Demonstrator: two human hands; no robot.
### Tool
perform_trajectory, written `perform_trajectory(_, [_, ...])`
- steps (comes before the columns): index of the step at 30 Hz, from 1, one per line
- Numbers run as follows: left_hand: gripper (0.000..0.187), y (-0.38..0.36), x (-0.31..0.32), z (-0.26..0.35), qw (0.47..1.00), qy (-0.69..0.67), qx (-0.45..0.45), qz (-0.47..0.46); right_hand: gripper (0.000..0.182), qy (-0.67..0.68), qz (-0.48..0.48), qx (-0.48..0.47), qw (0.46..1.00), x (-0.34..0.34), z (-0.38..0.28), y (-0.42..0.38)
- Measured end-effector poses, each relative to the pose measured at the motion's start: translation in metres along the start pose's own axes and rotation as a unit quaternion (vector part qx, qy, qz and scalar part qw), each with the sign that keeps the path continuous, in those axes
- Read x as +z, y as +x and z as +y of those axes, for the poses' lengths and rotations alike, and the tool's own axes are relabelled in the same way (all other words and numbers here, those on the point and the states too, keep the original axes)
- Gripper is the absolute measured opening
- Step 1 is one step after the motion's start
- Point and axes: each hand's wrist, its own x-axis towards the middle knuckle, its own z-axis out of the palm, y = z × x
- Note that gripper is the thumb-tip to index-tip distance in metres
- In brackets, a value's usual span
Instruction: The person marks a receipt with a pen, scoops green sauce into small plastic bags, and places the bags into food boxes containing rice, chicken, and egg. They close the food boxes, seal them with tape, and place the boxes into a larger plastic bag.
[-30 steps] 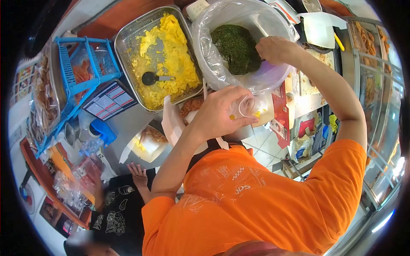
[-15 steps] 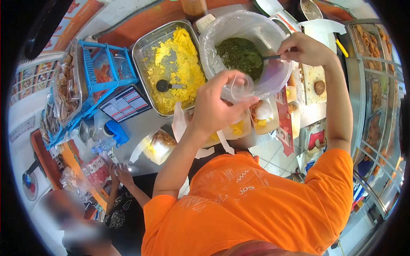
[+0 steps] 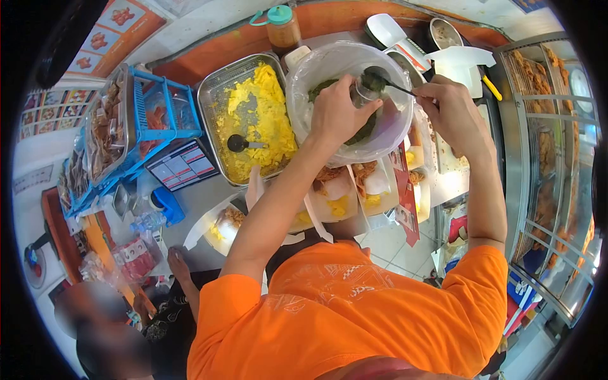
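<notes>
My left hand (image 3: 342, 111) holds a small clear cup (image 3: 364, 92) over a plastic-lined tub (image 3: 396, 136). My right hand (image 3: 446, 104) grips the handle of a black spoon (image 3: 379, 77), whose bowl, with dark green stuff in it, is at the cup's mouth. Part of the green herb mixture (image 3: 362, 134) in the tub shows beneath my left hand. Left of the tub, a metal tray (image 3: 204, 101) holds yellow scrambled egg (image 3: 269, 95) and a black scoop (image 3: 237, 143). Open paper boxes with rice, egg and fried meat (image 3: 335, 190) stand below the tub.
A tablet (image 3: 183, 166) and blue rack (image 3: 166, 104) are on the left. At the right stands a glass case (image 3: 538, 126) with fried food. A lidded jar (image 3: 283, 30) is behind the tray. A co-worker's hand (image 3: 179, 263) shows at the lower left.
The spoon has risen out of the green mixture to the cup. My left hand has moved up over the tub with the cup. The co-worker's hands have shifted, and the camera view has moved slightly.
</notes>
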Motion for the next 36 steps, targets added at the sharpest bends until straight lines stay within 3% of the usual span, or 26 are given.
perform_trajectory(5, [0.060, -0.008, -0.002, -0.003, 1.000, 0.002, -0.020, 0.010, 0.018, -0.003, -0.038, 0.049, 0.998, 0.004, 0.002, -0.002])
perform_trajectory(8, [0.055, -0.011, -0.005, -0.001, 0.997, -0.029, -0.072, -0.017, 0.019, -0.014, -0.088, 0.157, 0.984, 0.013, -0.003, 0.006])
perform_trajectory(9, [0.055, -0.013, -0.004, -0.001, 0.997, -0.024, -0.078, -0.007, 0.019, -0.012, -0.092, 0.145, 0.985, 0.021, -0.008, 0.010])
perform_trajectory(11, [0.054, -0.015, -0.003, 0.000, 0.998, -0.040, -0.037, 0.037, 0.019, -0.006, 0.093, -0.078, 0.993, 0.041, -0.018, 0.017])
perform_trajectory(16, [0.068, -0.020, -0.006, 0.004, 0.993, -0.078, -0.084, 0.009, 0.021, -0.043, 0.074, -0.143, 0.986, 0.080, -0.009, 0.028])
perform_trajectory(18, [0.081, -0.028, -0.002, -0.006, 0.994, 0.065, -0.008, 0.090, 0.018, -0.078, 0.080, -0.136, 0.984, 0.079, -0.003, 0.033])
perform_trajectory(20, [0.085, -0.033, -0.010, -0.008, 0.995, 0.047, 0.003, 0.083, 0.011, -0.139, 0.099, -0.123, 0.978, 0.078, 0.001, 0.030])
perform_trajectory(22, [0.089, -0.035, -0.017, -0.011, 0.997, 0.028, 0.013, 0.076, 0.011, -0.113, 0.089, -0.145, 0.979, 0.076, 0.000, 0.027])
perform_trajectory(23, [0.086, -0.034, -0.020, -0.013, 0.995, -0.039, 0.039, 0.087, 0.012, -0.084, 0.077, -0.164, 0.980, 0.074, -0.002, 0.025])
perform_trajectory(25, [0.082, -0.038, -0.028, -0.013, 0.987, -0.099, 0.057, 0.110, 0.012, 0.107, -0.028, -0.074, 0.991, 0.063, -0.013, 0.017])
perform_trajectory(27, [0.056, -0.047, -0.048, -0.010, 0.979, -0.164, 0.076, 0.094, 0.008, 0.118, -0.026, -0.144, 0.982, 0.053, -0.032, 0.005])
perform_trajectory(28, [0.056, -0.057, -0.058, -0.012, 0.981, -0.148, 0.058, 0.110, 0.011, 0.137, -0.029, -0.144, 0.980, 0.049, -0.053, -0.004])
perform_trajectory(30, [0.028, -0.079, -0.080, -0.015, 0.945, -0.327, 0.012, -0.020, 0.028, 0.220, -0.063, -0.123, 0.966, 0.052, -0.077, -0.019])
perform_trajectory(36, [0.018, -0.201, -0.157, -0.004, 0.959, -0.276, -0.044, 0.050, 0.041, 0.317, -0.153, -0.083, 0.932, 0.093, -0.163, -0.063])
